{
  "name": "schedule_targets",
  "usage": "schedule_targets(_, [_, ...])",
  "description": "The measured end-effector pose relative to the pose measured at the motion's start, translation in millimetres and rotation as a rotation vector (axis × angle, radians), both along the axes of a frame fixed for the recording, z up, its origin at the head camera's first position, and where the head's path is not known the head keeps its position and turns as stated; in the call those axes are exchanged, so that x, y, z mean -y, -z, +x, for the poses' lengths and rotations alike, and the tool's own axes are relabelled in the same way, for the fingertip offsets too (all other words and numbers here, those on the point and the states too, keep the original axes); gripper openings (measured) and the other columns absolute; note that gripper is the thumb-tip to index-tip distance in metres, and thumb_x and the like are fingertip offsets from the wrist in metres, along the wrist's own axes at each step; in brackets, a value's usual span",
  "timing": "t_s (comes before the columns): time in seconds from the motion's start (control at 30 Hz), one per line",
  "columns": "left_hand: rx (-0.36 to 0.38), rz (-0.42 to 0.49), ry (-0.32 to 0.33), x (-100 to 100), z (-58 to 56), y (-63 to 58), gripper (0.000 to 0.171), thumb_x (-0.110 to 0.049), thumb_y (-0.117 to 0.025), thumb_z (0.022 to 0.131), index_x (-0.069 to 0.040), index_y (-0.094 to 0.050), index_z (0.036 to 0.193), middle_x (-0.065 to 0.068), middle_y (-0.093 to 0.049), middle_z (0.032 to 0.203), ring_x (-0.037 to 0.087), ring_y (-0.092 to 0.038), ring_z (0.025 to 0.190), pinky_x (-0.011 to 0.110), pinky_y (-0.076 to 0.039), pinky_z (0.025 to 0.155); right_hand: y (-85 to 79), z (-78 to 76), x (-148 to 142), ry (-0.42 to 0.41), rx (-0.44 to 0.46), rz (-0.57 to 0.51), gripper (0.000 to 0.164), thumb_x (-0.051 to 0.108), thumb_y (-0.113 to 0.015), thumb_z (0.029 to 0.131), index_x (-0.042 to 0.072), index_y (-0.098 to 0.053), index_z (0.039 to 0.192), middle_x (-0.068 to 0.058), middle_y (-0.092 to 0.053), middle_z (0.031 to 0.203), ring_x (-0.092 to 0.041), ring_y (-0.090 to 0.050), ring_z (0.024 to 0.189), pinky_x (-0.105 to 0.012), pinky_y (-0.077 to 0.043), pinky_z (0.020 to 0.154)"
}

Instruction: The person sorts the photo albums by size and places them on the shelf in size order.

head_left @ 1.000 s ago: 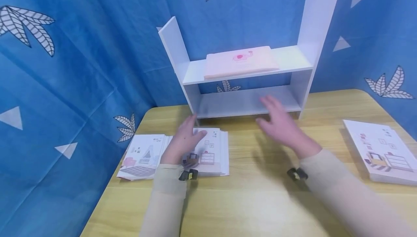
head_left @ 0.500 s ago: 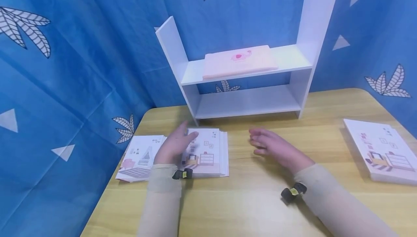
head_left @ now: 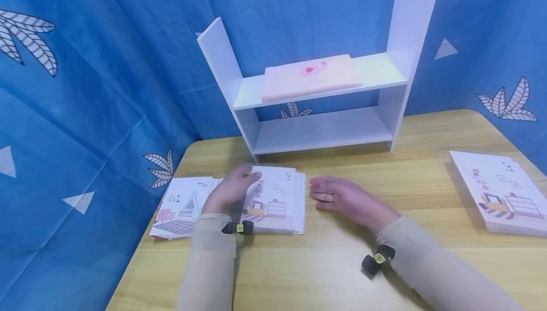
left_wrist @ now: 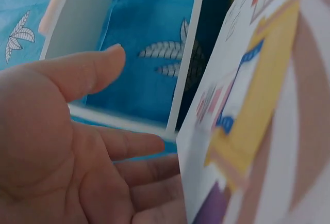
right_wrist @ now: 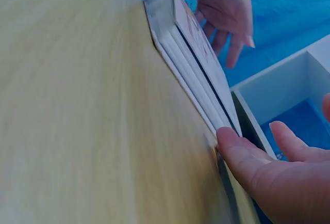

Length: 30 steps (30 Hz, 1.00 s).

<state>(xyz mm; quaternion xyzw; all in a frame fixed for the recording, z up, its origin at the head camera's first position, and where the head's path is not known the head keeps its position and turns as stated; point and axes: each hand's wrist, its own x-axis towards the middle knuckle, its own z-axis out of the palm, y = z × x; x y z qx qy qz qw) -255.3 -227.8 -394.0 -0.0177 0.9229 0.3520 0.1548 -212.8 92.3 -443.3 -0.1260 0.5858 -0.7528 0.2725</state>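
Note:
My left hand (head_left: 228, 190) lies along the left side of a stack of books (head_left: 269, 202) with a room drawing on the top cover. In the left wrist view its thumb stands clear of the cover and the fingertips pass behind the book's edge (left_wrist: 206, 146). My right hand (head_left: 342, 199) is just right of the stack, fingers extended and holding nothing. The head view shows a small gap there; from the right wrist, a fingertip (right_wrist: 229, 144) appears close to the page edges (right_wrist: 188, 72), and contact is unclear.
Another group of books (head_left: 181, 206) lies left of my left hand. More books (head_left: 504, 192) lie at the table's right side. Behind the hands stands a white two-tier shelf (head_left: 322, 130), with a pink folded cloth-like item (head_left: 312, 78) showing an elephant on its upper board.
My right hand has come back from the shelf's lower board, down and leftward to the stack's right side. The stack has shifted slightly right, with my left hand against its left side.

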Motion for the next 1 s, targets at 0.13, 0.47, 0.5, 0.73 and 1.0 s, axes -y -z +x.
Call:
schedule_targets(0.13, [-0.009,0.017,0.051,-10,0.4,3.7,0.076,-0.062,-0.052,0.098,-0.021,-0.035,0.159,0.008,-0.036,0.161,0.034,-0.029,0.148,0.062,-0.025,0.116,1.2,2.3,2,0.024,0.009,-0.013,0.051,0.018,-0.034,0.109,-0.012,-0.030,0.151,-0.031,-0.037,0.153,-0.045,-0.036,0.142,-0.050,-0.039,0.111])
schedule_targets(0.47, [0.022,0.106,0.026,-16,5.9,3.7,0.068,-0.056,-0.056,0.099,-0.025,-0.040,0.157,0.005,-0.039,0.159,0.033,-0.034,0.145,0.063,-0.025,0.115,7.9,0.1,1,0.092,0.146,-0.136,0.054,0.017,-0.032,0.108,-0.008,-0.021,0.155,-0.032,-0.029,0.157,-0.045,-0.031,0.144,-0.052,-0.036,0.113])
schedule_targets(0.5, [0.033,0.125,0.018,-16,6.2,3.9,0.067,-0.056,-0.057,0.099,-0.027,-0.041,0.156,0.005,-0.039,0.159,0.034,-0.035,0.145,0.065,-0.025,0.115,8.5,0.0,1,0.104,0.162,-0.149,0.055,0.017,-0.032,0.108,-0.007,-0.020,0.156,-0.032,-0.028,0.157,-0.045,-0.031,0.145,-0.051,-0.036,0.113])
schedule_targets(0.73, [0.038,0.171,0.023,-15,4.0,8.7,0.059,-0.052,-0.058,0.099,-0.032,-0.046,0.153,-0.001,-0.044,0.156,0.031,-0.046,0.137,0.064,-0.028,0.114,9.2,1.3,3,0.214,0.204,-0.154,0.057,0.018,-0.033,0.108,-0.005,-0.017,0.158,-0.031,-0.024,0.159,-0.044,-0.034,0.143,-0.050,-0.034,0.115])
schedule_targets(1.0, [0.011,0.178,0.017,-18,-3.8,19.0,0.056,-0.052,-0.061,0.097,-0.031,-0.052,0.149,-0.002,-0.059,0.138,0.025,-0.054,0.125,0.059,-0.032,0.112,6.3,1.5,3,0.274,0.190,-0.144,0.057,0.018,-0.031,0.109,-0.004,-0.014,0.159,-0.029,-0.026,0.160,-0.041,-0.036,0.143,-0.046,-0.036,0.114])
